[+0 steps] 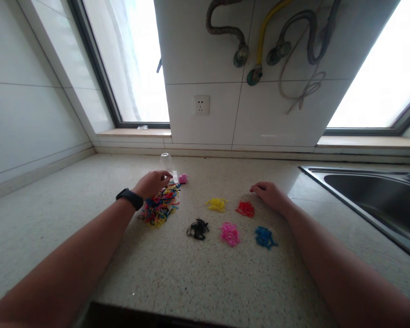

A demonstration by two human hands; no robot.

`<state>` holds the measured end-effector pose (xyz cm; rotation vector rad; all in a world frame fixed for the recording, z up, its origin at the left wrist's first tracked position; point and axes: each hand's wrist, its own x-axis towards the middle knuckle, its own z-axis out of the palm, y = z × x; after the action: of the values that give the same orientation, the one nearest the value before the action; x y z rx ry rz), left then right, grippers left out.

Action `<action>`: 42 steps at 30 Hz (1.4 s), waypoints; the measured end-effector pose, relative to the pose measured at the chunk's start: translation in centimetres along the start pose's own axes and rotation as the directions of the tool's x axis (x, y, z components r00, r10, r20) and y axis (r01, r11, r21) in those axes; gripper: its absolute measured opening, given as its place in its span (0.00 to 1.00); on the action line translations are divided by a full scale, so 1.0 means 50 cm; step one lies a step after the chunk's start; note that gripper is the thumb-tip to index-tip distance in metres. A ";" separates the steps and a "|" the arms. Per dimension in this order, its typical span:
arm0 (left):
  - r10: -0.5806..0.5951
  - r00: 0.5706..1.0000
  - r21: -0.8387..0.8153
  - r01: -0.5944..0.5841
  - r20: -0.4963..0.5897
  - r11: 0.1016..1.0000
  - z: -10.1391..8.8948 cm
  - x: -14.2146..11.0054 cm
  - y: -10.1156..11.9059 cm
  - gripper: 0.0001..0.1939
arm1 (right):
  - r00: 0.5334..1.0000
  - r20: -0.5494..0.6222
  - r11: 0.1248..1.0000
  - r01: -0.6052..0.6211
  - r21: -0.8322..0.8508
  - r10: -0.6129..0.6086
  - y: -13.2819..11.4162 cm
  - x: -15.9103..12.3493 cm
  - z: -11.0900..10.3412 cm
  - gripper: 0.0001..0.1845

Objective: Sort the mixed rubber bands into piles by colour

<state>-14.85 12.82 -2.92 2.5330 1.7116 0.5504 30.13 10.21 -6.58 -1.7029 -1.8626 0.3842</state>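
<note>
A mixed heap of coloured rubber bands lies on the speckled countertop. My left hand, with a black watch on its wrist, hovers over the heap's far end, fingers curled in a pinch; what they hold is too small to see. To the right lie sorted small piles: yellow, red, black, pink and blue. My right hand rests on the counter just right of the red pile, fingers loosely curled, nothing visible in it.
A clear glass jar and a small pink lid stand just beyond the heap. A steel sink is set into the counter at the right. Tiled wall with a socket, hoses and two windows lies behind.
</note>
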 end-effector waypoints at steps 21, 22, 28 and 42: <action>-0.081 0.987 0.186 0.054 0.140 0.981 0.026 0.003 -0.014 0.16 | 1.000 0.024 0.995 0.004 -0.095 -0.002 -0.004 -0.001 0.001 0.20; -0.078 0.987 0.185 0.051 0.142 0.981 0.025 0.003 -0.014 0.16 | 1.000 0.026 0.995 0.005 -0.097 -0.003 -0.004 -0.001 0.002 0.20; -0.061 0.987 0.165 0.036 0.151 0.986 0.021 0.004 -0.019 0.16 | 1.000 0.029 0.996 0.009 -0.087 -0.006 -0.002 -0.001 0.001 0.19; 0.085 0.988 0.028 -0.090 0.126 0.996 -0.012 0.006 0.013 0.16 | 1.000 0.006 0.998 -0.002 -0.062 0.003 -0.010 -0.006 -0.001 0.16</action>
<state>-14.37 12.73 -2.11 2.6147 1.5882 0.3610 29.74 9.83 -6.30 -1.7469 -1.8954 0.3359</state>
